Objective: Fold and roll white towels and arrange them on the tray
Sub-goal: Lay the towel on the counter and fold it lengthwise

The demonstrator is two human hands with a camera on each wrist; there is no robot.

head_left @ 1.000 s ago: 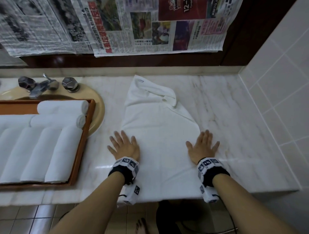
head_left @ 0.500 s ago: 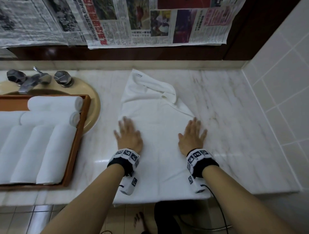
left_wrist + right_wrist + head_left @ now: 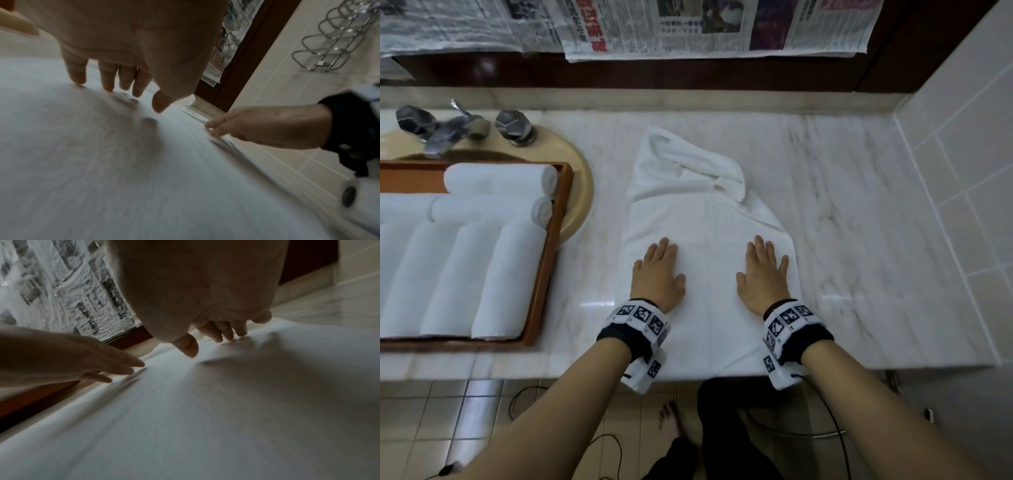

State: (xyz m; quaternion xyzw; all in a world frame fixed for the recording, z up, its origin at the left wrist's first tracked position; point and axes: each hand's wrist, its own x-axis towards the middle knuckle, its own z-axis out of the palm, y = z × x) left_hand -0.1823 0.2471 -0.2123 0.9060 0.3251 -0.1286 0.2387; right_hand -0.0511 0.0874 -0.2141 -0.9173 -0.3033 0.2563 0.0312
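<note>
A white towel (image 3: 709,219) lies spread on the marble counter (image 3: 842,212), its far end bunched and folded over. My left hand (image 3: 659,270) lies flat on the towel's left half, fingers straight. My right hand (image 3: 763,274) lies flat on its right half, near the towel's right edge. In the left wrist view the left hand's fingertips (image 3: 107,82) touch the cloth (image 3: 144,170), and the right hand (image 3: 267,128) shows at the right. The right wrist view has the right hand's fingertips (image 3: 226,335) on the towel (image 3: 226,410). A wooden tray (image 3: 551,260) at the left holds several rolled white towels (image 3: 506,277).
A beige sink basin (image 3: 582,178) with a chrome tap (image 3: 448,130) sits behind the tray. Newspaper sheets (image 3: 688,27) hang on the back wall. A tiled wall (image 3: 962,154) bounds the counter on the right. A metal rack (image 3: 337,35) hangs on the tiles.
Both hands have slid forward over the towel, away from the counter's front edge, and drawn closer together. The towel's near part lies flatter.
</note>
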